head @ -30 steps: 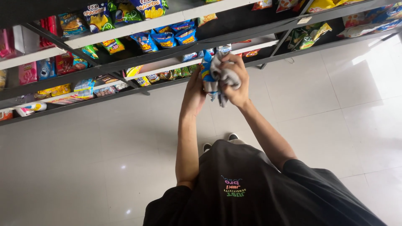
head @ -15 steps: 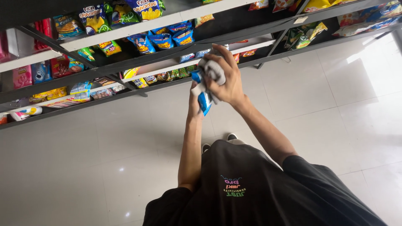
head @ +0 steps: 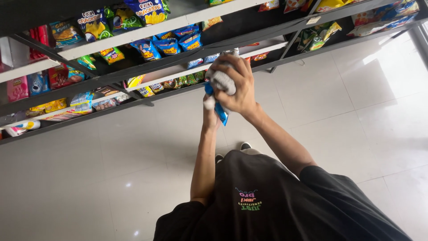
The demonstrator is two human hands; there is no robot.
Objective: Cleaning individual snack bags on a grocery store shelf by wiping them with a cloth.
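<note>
My right hand is closed around a grey cloth and presses it against a blue snack packet, whose lower end hangs out below the hand. My left hand comes up from underneath and holds the packet; its fingers are mostly hidden behind my right hand and the packet. Both hands are raised in front of the dark store shelf, close to its middle tier.
The shelf rack runs across the top, filled with several bright snack bags and blue packets. Pale glossy floor tiles spread below. My black shirt and shoe tips show at the bottom.
My right hand has slid the cloth over the packet, and the packet now hangs lower beneath it. Both hands stay together in front of the shelf.
</note>
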